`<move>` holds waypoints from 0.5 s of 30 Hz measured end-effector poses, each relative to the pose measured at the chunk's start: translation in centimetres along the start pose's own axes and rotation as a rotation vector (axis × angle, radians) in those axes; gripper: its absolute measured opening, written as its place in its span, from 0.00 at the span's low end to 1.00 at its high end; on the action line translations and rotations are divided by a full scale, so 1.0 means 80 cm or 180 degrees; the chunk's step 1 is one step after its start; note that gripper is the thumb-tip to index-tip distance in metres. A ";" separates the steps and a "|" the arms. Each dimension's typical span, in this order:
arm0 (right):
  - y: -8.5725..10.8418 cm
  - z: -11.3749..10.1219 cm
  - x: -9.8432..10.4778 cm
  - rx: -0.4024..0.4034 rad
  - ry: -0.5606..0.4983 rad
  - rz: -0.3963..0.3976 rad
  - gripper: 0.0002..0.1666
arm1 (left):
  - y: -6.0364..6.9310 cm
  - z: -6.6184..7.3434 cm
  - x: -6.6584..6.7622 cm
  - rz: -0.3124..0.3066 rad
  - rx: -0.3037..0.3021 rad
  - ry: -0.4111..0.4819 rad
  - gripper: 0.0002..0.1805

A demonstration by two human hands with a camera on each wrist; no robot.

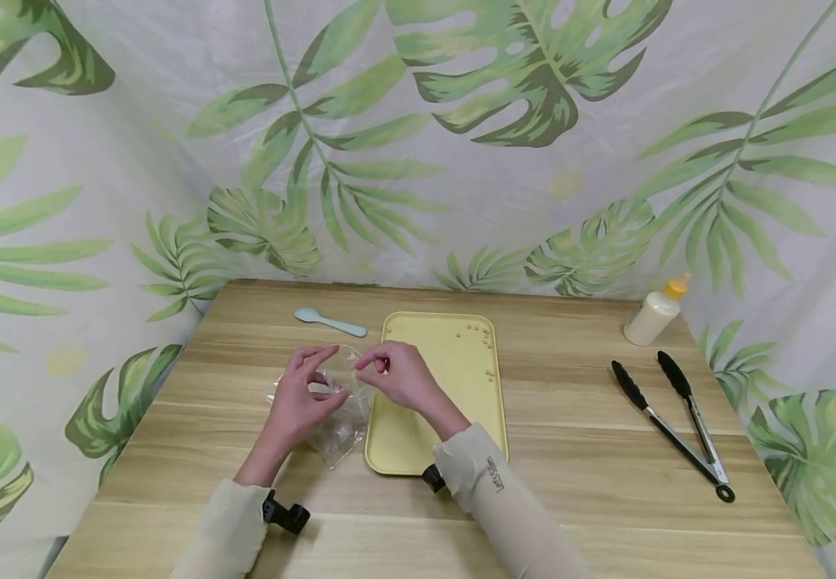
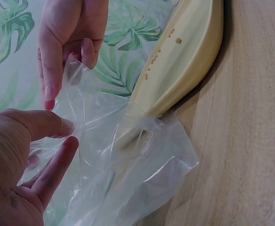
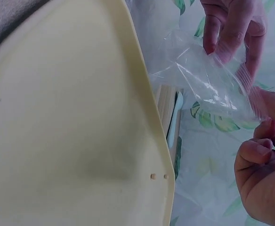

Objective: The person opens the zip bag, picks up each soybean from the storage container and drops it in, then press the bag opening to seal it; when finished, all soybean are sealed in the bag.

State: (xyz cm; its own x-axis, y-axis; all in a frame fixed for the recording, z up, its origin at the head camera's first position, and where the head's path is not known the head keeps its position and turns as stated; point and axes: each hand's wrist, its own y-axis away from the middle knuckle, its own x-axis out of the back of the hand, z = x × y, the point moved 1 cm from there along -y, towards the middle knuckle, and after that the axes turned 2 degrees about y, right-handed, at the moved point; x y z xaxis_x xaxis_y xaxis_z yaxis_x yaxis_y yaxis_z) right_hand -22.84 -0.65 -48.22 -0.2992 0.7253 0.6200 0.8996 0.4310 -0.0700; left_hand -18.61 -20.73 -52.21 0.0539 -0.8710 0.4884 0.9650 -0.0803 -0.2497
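Note:
A clear plastic zip bag point(image 1: 338, 438) hangs between both hands above the table, beside the left edge of the yellow tray point(image 1: 432, 438). My left hand point(image 1: 300, 402) pinches the bag near its opening with thumb and fingers. Across from it, my right hand point(image 1: 405, 378) pinches the bag's upper edge between thumb and index finger, the other fingers curled in. Seen from the left wrist, the bag point(image 2: 151, 174) is crumpled and see-through, with nothing clearly visible inside. The zip strip shows by the right hand point(image 3: 264, 174) in the right wrist view.
Several small tan pellets point(image 1: 488, 338) lie on the tray, mostly near its far right corner. A light blue spoon point(image 1: 341, 326) lies behind the bag. At the right are a white bottle point(image 1: 651, 318) with an orange tip and spread black-and-silver tongs point(image 1: 684, 438).

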 end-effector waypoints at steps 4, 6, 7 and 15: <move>0.004 0.003 0.010 0.0037 -0.0059 0.0042 0.05 | 0.000 0.001 0.001 0.0014 0.0018 0.0012 0.42; 0.006 0.005 0.017 0.0059 -0.0082 0.0070 0.05 | 0.000 0.001 0.001 0.0025 0.0025 0.0024 0.42; 0.007 0.007 0.020 0.0074 -0.0096 0.0089 0.06 | 0.000 0.001 0.001 0.0032 0.0030 0.0033 0.42; 0.024 0.033 0.056 -0.0018 -0.0201 0.0278 0.05 | -0.001 -0.001 0.000 0.0051 -0.0023 0.0007 0.42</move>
State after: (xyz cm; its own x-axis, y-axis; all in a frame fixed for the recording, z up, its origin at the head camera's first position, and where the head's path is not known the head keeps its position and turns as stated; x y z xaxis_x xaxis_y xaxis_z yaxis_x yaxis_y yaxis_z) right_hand -23.27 4.87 -47.67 -0.2389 0.7925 0.5612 0.9249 0.3617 -0.1171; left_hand -18.67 -20.75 -52.26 0.0687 -0.8732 0.4824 0.9621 -0.0699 -0.2636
